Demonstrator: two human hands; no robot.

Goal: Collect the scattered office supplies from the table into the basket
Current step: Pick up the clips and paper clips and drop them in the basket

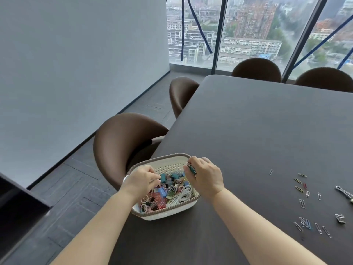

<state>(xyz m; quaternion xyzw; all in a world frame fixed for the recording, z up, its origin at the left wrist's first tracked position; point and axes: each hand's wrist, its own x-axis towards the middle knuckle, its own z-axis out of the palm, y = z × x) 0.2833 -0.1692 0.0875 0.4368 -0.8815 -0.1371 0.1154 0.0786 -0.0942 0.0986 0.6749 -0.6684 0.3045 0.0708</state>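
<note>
Paperclips (302, 203) not yet collected lie on the bench (248, 131), well right of my right hand (205, 175), the nearer of my hands. It grips a bunch of clips (191, 169) over the basket (164, 215). My left hand (142, 178) curls inside; I cannot tell whether it holds anything.

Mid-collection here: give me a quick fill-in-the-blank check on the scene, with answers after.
1. The right hand holds a bunch of clips above the basket, which stands at the table's ___ edge.
2. The coiled cord inside the basket is ___.
3. Loose paper clips lie on the table to the basket's ___.
Missing words: left; white; right.
</note>
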